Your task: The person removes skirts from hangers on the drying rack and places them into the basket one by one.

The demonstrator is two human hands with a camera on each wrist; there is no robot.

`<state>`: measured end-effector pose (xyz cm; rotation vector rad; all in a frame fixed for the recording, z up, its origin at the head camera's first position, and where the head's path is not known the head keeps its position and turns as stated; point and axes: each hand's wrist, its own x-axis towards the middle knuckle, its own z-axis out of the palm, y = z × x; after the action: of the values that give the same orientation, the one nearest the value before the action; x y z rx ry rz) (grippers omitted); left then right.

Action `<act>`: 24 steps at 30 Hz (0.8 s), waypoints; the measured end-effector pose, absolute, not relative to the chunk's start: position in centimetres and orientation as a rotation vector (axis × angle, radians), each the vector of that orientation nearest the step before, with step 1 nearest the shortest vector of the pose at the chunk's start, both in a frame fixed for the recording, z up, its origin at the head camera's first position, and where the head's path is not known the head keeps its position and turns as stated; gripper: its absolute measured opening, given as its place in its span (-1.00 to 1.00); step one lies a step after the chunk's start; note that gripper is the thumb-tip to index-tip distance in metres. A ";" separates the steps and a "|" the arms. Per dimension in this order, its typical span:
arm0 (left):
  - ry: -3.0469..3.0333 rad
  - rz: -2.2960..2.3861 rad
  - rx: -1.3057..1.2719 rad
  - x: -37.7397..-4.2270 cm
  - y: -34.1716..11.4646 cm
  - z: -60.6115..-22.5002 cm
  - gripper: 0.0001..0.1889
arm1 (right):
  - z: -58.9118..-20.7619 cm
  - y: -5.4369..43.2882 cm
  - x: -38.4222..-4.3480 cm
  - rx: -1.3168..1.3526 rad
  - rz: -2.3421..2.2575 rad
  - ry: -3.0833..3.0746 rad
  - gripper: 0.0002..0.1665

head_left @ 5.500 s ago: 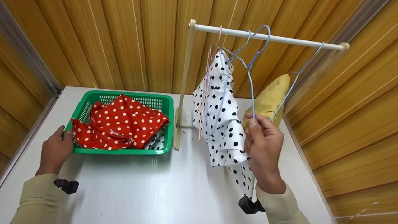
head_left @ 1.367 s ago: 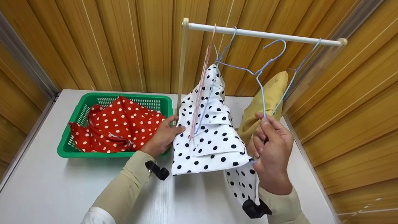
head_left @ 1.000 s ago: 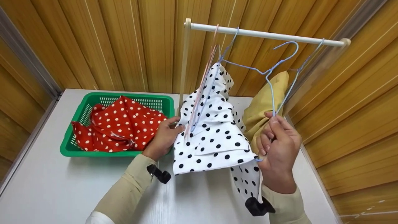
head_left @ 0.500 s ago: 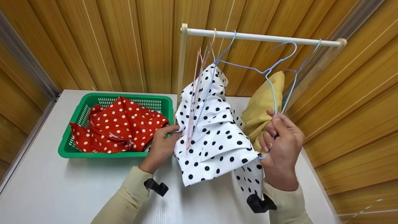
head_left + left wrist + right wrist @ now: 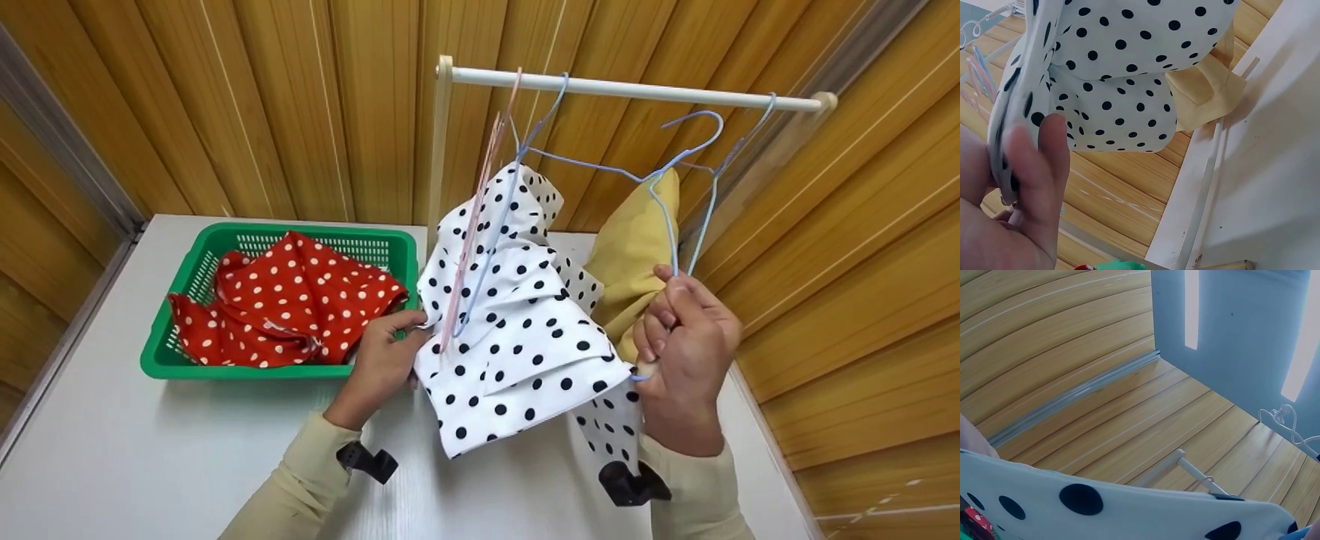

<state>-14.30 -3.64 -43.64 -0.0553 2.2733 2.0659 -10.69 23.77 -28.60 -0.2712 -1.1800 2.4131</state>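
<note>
A white garment with black dots (image 5: 517,322) spreads between the two hands below the rack, its lower edge slanting. My left hand (image 5: 382,364) pinches the garment's left edge; the left wrist view shows thumb and fingers (image 5: 1053,146) on either side of the fabric. Higher up on the right, my right hand (image 5: 694,352) grips a blue wire hanger (image 5: 660,172). That hanger's hook stands below the rod, free of it. A bit of blue wire pokes out between the garment's right corner and the right palm. In the right wrist view the dotted fabric (image 5: 1129,506) covers the hand's work.
A white rod rack (image 5: 637,90) carries a pink hanger (image 5: 472,232) and other blue hangers. Yellow cloth (image 5: 634,255) hangs behind the right hand. At left, a green basket (image 5: 262,373) holds red white-dotted cloth (image 5: 300,300). Wood-panelled walls (image 5: 300,112) enclose the white table (image 5: 225,450).
My left hand has left the basket and taken the garment's left edge, lately shifting slightly left and down. The right hand has moved right with the blue hanger, its hook dropping below the rod.
</note>
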 end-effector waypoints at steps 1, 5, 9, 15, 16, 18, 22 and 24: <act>2.255 2.072 -0.053 -14.2 -3.8 -43.6 -0.76 | -28.6 23.8 -10.7 -0.271 2.412 -1.177 -0.64; 2.211 2.117 -0.046 -14.0 -4.2 -43.4 -0.77 | -28.6 24.0 -10.9 -0.261 2.415 -1.173 -0.64; 2.182 2.162 -0.055 -14.1 -4.6 -43.5 -0.79 | -28.6 24.2 -11.0 -0.265 2.407 -1.185 -0.65; 2.096 2.211 -0.166 -14.5 -5.4 -43.7 -0.79 | -29.1 24.5 -11.3 -0.284 2.392 -1.253 -0.66; 2.071 2.225 -0.192 -14.6 -5.5 -43.8 -0.80 | -29.2 24.5 -11.3 -0.291 2.387 -1.277 -0.66; 2.022 2.256 -0.226 -14.7 -5.8 -43.9 -0.80 | -29.6 24.6 -11.4 -0.308 2.381 -1.318 -0.67; 1.933 2.283 -0.297 -15.0 -6.6 -43.8 -0.81 | -30.0 24.7 -11.6 -0.332 2.375 -1.349 -0.67; 1.900 2.296 -0.321 -15.1 -7.0 -43.6 -0.82 | -30.2 24.7 -11.6 -0.336 2.377 -1.349 -0.67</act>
<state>-15.12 -7.01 -43.64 -0.3207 1.9002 2.2957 -11.63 24.75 -30.18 -0.3355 -1.3489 2.3768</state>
